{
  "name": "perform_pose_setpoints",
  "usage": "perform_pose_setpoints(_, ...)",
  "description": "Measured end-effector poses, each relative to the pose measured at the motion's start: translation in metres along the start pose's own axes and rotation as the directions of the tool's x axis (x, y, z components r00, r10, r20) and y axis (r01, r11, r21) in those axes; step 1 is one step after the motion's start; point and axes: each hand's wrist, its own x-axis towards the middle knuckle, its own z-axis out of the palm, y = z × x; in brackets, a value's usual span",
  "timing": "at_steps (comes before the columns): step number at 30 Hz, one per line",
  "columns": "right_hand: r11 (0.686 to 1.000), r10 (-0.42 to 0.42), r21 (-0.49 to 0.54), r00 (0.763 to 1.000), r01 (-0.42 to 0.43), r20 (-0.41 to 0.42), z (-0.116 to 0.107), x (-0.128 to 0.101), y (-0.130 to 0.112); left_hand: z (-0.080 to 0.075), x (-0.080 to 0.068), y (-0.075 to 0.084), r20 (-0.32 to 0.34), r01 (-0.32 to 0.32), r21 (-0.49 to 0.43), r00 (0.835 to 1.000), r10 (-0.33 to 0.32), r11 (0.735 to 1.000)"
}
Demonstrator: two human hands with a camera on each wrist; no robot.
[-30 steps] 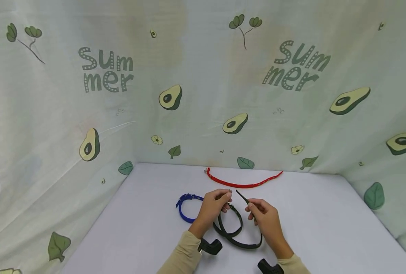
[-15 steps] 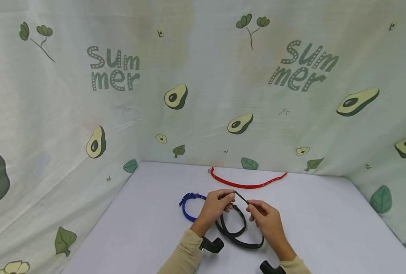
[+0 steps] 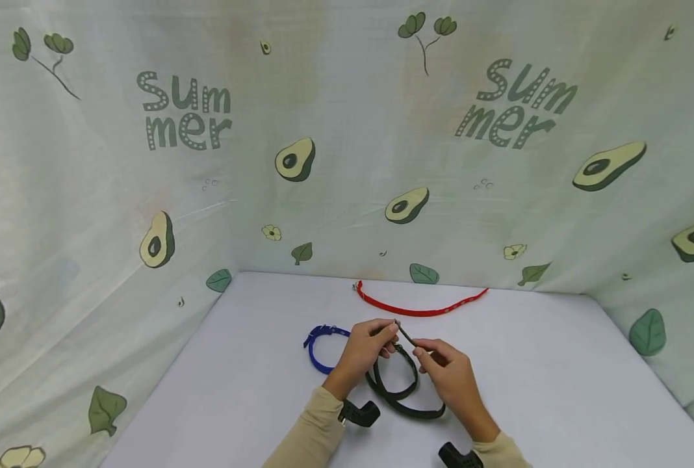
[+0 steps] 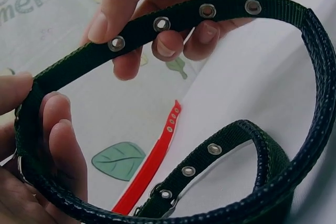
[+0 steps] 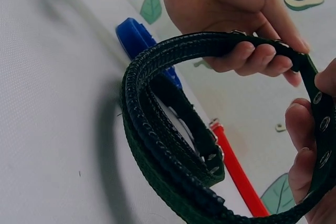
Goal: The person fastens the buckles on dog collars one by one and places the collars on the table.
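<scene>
A dark green collar with metal eyelets (image 4: 181, 18) curves in a loop between the two hands. My left hand (image 3: 361, 351) grips its buckle end, the buckle partly hidden by the fingers. Thumb and fingers of my right hand (image 3: 449, 374) pinch the eyelet strap, whose tip reaches the left fingertips. Close behind, in the left wrist view, is a second dark green collar (image 4: 201, 162), fastened into a ring. A blue collar (image 3: 311, 354), also closed in a ring, lies beside the left hand, which hides part of it.
Beyond the hands a red collar (image 3: 423, 312) lies stretched out near the back of the white table (image 3: 253, 383). A printed cloth (image 3: 347, 130) with avocados and leaves hangs behind and at both sides. Black wrist mounts (image 3: 361, 414) sit at the sleeves.
The strap's tip, apart from the left hand a second ago, now meets the left fingertips. My right hand has moved slightly left, nearer the left one. The head view has shifted a little.
</scene>
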Motion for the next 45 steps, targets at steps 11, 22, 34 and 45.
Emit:
perform_pose_setpoints(11, 0.989, -0.142, -0.038, 0.990, 0.142, -0.001, -0.005, 0.003, -0.001, -0.005, -0.001, 0.000, 0.028, -0.012, -0.021, 1.000, 0.013, 1.000)
perform_pose_setpoints(22, 0.989, -0.139, -0.052, 0.990, 0.140, 0.015, -0.009, 0.005, -0.001, -0.008, -0.003, 0.001, 0.042, -0.021, -0.002, 0.999, 0.021, 1.000)
perform_pose_setpoints(34, 0.989, -0.094, -0.111, 0.996, 0.092, -0.006, -0.009, 0.008, -0.029, 0.000, 0.001, 0.003, 0.049, -0.015, 0.000, 0.999, 0.015, 1.000)
perform_pose_setpoints(45, 0.994, 0.022, -0.106, 0.995, -0.011, 0.097, -0.008, 0.017, -0.022, 0.005, -0.002, -0.002, 0.080, -0.037, 0.012, 0.996, 0.036, 0.999)
